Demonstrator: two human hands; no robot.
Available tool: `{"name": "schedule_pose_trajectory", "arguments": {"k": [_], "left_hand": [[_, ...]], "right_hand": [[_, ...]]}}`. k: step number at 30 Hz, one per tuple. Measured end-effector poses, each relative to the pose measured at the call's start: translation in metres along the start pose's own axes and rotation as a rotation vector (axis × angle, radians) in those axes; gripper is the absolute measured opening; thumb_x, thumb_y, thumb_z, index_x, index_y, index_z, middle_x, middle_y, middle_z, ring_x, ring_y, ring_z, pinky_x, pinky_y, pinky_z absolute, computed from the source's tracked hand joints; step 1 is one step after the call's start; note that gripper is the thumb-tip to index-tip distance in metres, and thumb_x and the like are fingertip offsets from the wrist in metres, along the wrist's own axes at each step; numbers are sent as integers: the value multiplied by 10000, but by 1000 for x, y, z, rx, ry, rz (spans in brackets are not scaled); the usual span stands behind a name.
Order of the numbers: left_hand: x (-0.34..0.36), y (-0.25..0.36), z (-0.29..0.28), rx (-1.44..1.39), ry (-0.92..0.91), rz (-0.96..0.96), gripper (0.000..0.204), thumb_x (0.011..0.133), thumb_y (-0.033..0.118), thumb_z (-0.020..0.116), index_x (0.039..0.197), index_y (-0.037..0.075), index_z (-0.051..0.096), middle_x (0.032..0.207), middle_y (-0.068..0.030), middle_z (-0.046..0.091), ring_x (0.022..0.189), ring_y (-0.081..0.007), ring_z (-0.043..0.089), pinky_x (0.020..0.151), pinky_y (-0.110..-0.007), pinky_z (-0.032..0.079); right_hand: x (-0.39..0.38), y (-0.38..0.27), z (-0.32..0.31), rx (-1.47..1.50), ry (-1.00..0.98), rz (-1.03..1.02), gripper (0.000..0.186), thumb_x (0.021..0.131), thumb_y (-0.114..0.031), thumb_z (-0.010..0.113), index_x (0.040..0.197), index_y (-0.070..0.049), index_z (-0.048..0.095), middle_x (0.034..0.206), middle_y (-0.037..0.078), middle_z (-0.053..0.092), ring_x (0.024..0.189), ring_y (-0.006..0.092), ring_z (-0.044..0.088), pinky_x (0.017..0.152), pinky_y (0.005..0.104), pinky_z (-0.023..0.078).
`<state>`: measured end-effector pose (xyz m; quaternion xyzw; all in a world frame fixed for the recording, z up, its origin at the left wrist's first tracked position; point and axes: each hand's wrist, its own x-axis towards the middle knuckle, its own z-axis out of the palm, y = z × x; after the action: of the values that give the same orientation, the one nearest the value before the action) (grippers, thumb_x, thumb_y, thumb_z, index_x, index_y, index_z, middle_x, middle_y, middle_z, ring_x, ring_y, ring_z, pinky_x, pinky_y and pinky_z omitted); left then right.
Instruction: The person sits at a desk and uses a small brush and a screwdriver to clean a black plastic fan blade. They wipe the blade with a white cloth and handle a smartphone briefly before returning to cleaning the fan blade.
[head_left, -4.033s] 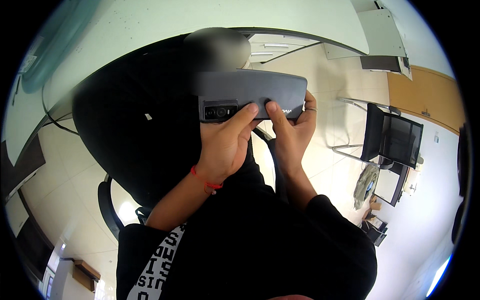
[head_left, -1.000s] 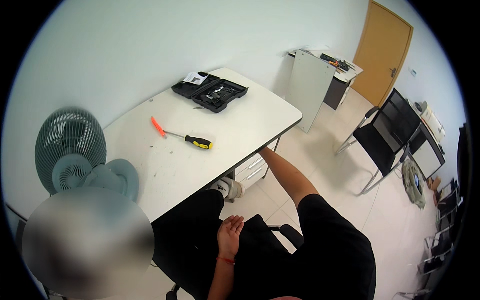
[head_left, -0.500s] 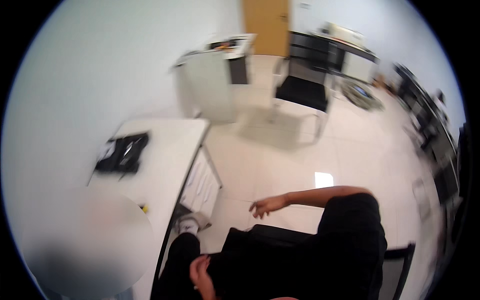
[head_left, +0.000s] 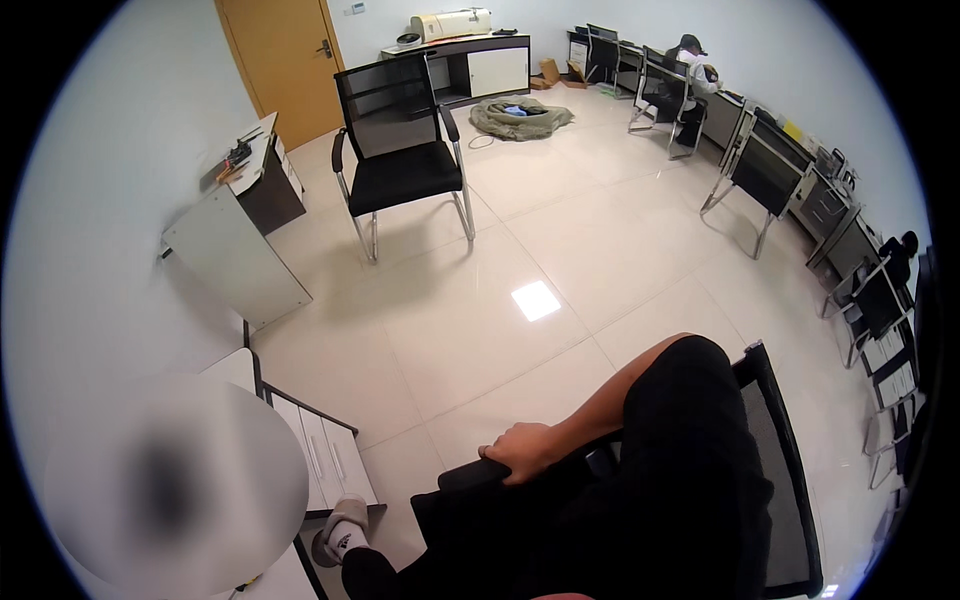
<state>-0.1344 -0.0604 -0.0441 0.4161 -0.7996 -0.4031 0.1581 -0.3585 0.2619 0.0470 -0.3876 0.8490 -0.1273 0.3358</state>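
My right hand (head_left: 522, 450) lies on the black armrest (head_left: 472, 476) of the chair I sit on, its fingers curled round the front end. The bare forearm runs back to a black short sleeve. Behind that arm shows the chair's dark mesh backrest (head_left: 785, 465). My left hand is out of sight. Below the armrest are my dark trousers, and my foot in a white sock and grey slipper (head_left: 345, 530) is beside a white drawer cabinet (head_left: 322, 455).
A black mesh chair (head_left: 405, 175) stands ahead on the tiled floor. White desks (head_left: 232, 368) line the left wall. A green-grey sack (head_left: 525, 118) lies near the far cabinet. Along the right wall, people (head_left: 685, 80) sit at desks. A blurred round patch covers the lower left.
The view has swung to the right. My right hand has come down from the air onto the armrest. My left hand, visible before at the lower left, has gone out of view.
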Motion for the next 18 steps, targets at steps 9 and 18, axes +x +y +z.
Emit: {"name": "schedule_pose_trajectory", "arguments": {"k": [9, 18], "left_hand": [[34, 12, 5, 195, -149, 81, 173, 897, 71, 591, 1045, 10, 657, 949, -166, 657, 862, -286, 670, 723, -392, 569], [38, 16, 19, 398, -255, 173, 173, 877, 79, 617, 1031, 14, 662, 900, -162, 653, 815, -291, 669, 668, -393, 563]], "right_hand": [[16, 9, 12, -70, 142, -30, 574, 737, -343, 704, 1199, -21, 594, 895, 224, 693, 884, 429, 670, 774, 523, 541], [-6, 6, 20, -106, 314, -91, 474, 678, -277, 724, 1108, -97, 636, 803, 175, 686, 798, 415, 670, 700, 526, 530]]}}
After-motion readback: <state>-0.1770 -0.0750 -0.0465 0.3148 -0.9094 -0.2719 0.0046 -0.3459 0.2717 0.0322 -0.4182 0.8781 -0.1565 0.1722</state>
